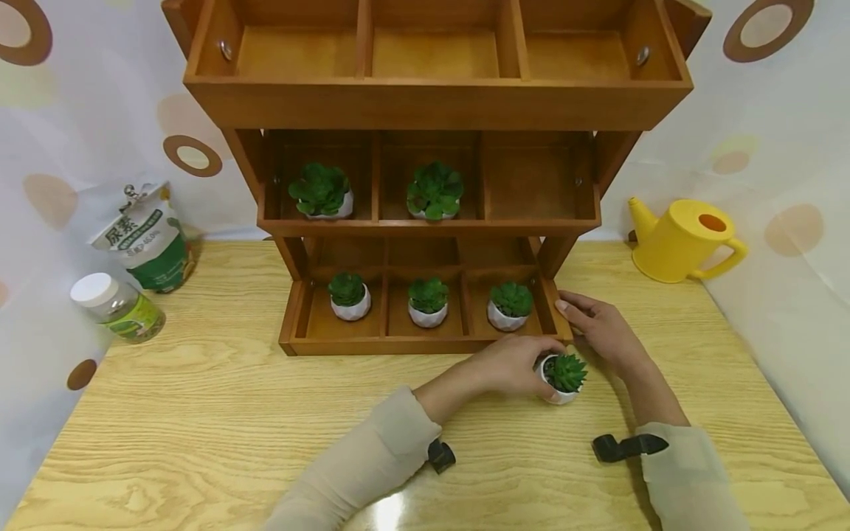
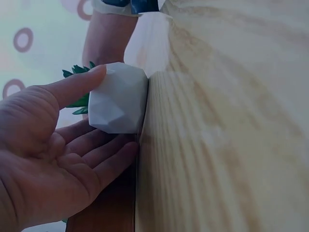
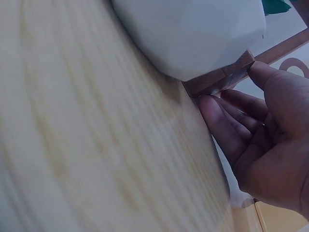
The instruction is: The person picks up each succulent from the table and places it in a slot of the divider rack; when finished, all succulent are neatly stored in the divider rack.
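Observation:
My left hand (image 1: 514,365) holds a small potted succulent (image 1: 565,374) with pointed green leaves, thumb on one side of its white faceted pot. In the left wrist view, the pot (image 2: 118,99) is down at the wooden tabletop. My right hand (image 1: 607,332) touches the right end of the wooden shelf (image 1: 425,345) at its lowest tier. The right wrist view has the thumb and fingertips of that hand (image 3: 275,135) at the shelf's corner, beside the pot. Three potted succulents stand in the lowest tier, including the right one (image 1: 510,306).
The middle tier has a left succulent (image 1: 322,192) and a central one (image 1: 434,193). A yellow watering can (image 1: 684,240) stands at the back right. To the left are a white-capped jar (image 1: 119,306) and a green-and-white pouch (image 1: 149,243).

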Tool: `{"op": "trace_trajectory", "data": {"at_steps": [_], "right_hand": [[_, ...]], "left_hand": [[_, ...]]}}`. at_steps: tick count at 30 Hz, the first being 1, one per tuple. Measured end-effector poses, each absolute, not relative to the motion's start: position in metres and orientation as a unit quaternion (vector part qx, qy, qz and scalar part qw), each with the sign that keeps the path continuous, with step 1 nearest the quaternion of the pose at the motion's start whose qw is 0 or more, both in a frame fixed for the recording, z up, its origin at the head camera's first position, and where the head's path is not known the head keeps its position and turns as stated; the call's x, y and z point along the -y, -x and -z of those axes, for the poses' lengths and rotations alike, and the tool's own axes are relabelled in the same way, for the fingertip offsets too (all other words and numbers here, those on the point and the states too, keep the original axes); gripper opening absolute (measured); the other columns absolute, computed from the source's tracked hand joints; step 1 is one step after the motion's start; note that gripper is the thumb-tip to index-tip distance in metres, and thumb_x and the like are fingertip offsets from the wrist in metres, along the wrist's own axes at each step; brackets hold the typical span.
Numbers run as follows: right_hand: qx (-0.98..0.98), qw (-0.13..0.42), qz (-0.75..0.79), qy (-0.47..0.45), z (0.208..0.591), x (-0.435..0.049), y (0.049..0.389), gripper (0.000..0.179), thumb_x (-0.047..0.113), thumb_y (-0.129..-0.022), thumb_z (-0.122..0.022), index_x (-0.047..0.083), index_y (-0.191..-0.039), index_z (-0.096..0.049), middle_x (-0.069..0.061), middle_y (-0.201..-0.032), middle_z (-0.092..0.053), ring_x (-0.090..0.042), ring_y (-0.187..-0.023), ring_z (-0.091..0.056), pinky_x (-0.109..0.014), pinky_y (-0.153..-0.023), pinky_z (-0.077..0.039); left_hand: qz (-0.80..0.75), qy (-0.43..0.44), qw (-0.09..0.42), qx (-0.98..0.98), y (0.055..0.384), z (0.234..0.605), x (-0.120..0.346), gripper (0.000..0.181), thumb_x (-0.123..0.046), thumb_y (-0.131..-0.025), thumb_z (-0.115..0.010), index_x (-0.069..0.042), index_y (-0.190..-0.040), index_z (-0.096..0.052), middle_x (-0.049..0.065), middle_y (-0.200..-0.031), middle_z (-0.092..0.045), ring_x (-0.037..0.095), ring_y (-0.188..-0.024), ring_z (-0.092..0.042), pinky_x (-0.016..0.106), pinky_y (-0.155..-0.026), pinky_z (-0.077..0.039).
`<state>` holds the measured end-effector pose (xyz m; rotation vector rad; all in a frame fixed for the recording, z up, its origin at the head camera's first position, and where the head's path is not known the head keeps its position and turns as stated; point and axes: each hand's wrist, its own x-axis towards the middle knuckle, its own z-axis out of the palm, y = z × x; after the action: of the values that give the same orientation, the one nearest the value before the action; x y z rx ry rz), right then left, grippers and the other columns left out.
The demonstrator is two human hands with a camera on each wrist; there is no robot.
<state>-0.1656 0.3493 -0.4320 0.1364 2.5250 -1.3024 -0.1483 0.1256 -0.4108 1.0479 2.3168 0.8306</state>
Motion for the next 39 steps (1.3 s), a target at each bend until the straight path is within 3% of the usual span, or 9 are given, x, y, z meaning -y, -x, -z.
{"op": "trace_trajectory", "data": {"at_steps": [10, 18, 23, 26, 29, 32, 39], "right_hand": [[-0.877, 0.147, 0.454, -0.044, 0.431, -0.349, 0.164, 0.078, 0.061, -0.102, -0.043, 0.011, -0.16, -0.031, -0.021, -0.162, -0.036, -0.042, -0.145, -0.042, -0.055, -0.107, -0.046], [-0.883, 0.141, 0.447, -0.043, 0.43, -0.352, 0.162, 0.079, 0.063, -0.102, -0.043, 0.01, -0.159, -0.033, -0.02, -0.161, -0.037, -0.041, -0.147, -0.038, -0.057, -0.109, -0.044], [-0.879, 0.135, 0.456, -0.042, 0.43, -0.351, 0.162, 0.076, 0.061, -0.102, -0.044, 0.012, -0.159, -0.034, -0.019, -0.16, -0.04, -0.037, -0.145, -0.041, -0.049, -0.105, -0.05], [-0.878, 0.133, 0.458, -0.039, 0.429, -0.351, 0.162, 0.076, 0.061, -0.102, -0.045, 0.012, -0.159, -0.035, -0.019, -0.16, -0.039, -0.037, -0.146, -0.039, -0.043, -0.102, -0.053], [-0.878, 0.131, 0.459, -0.04, 0.429, -0.351, 0.162, 0.076, 0.061, -0.102, -0.045, 0.012, -0.159, -0.034, -0.019, -0.16, -0.04, -0.036, -0.147, -0.037, -0.045, -0.106, -0.05], [-0.878, 0.131, 0.458, -0.044, 0.429, -0.352, 0.162, 0.077, 0.062, -0.102, -0.044, 0.012, -0.159, -0.034, -0.018, -0.16, -0.04, -0.036, -0.147, -0.037, -0.05, -0.11, -0.045], [-0.876, 0.13, 0.463, -0.045, 0.43, -0.348, 0.163, 0.076, 0.062, -0.101, -0.045, 0.013, -0.158, -0.037, -0.016, -0.159, -0.042, -0.034, -0.143, -0.044, -0.036, -0.103, -0.051]], "left_hand": [[-0.297, -0.381, 0.221, -0.847, 0.145, 0.406, -0.116, 0.065, -0.042, -0.081, -0.085, -0.027, -0.139, -0.059, -0.014, -0.135, -0.064, 0.003, -0.122, -0.059, 0.019, -0.1, -0.047], [-0.321, -0.385, 0.2, -0.842, 0.148, 0.379, -0.098, 0.063, -0.037, -0.082, -0.084, -0.027, -0.138, -0.059, -0.012, -0.132, -0.065, 0.004, -0.119, -0.06, 0.02, -0.099, -0.047], [-0.339, -0.376, 0.176, -0.844, 0.151, 0.362, -0.084, 0.064, -0.039, -0.083, -0.083, -0.028, -0.141, -0.058, -0.012, -0.134, -0.065, 0.006, -0.121, -0.06, 0.026, -0.105, -0.046], [-0.349, -0.37, 0.158, -0.846, 0.153, 0.355, -0.076, 0.064, -0.041, -0.084, -0.082, -0.028, -0.142, -0.058, -0.011, -0.13, -0.067, 0.007, -0.109, -0.062, 0.027, -0.097, -0.048], [-0.363, -0.362, 0.149, -0.846, 0.154, 0.349, -0.07, 0.063, -0.04, -0.085, -0.081, -0.029, -0.143, -0.058, -0.01, -0.128, -0.068, 0.009, -0.099, -0.063, 0.023, -0.085, -0.049], [-0.385, -0.352, 0.146, -0.841, 0.154, 0.344, -0.065, 0.063, -0.04, -0.084, -0.082, -0.029, -0.142, -0.059, -0.01, -0.13, -0.068, 0.006, -0.102, -0.065, 0.021, -0.085, -0.05], [-0.451, -0.325, 0.114, -0.823, 0.153, 0.331, -0.049, 0.066, -0.039, -0.082, -0.084, -0.024, -0.142, -0.06, -0.007, -0.128, -0.07, 0.004, -0.105, -0.066, 0.025, -0.089, -0.054]]}}
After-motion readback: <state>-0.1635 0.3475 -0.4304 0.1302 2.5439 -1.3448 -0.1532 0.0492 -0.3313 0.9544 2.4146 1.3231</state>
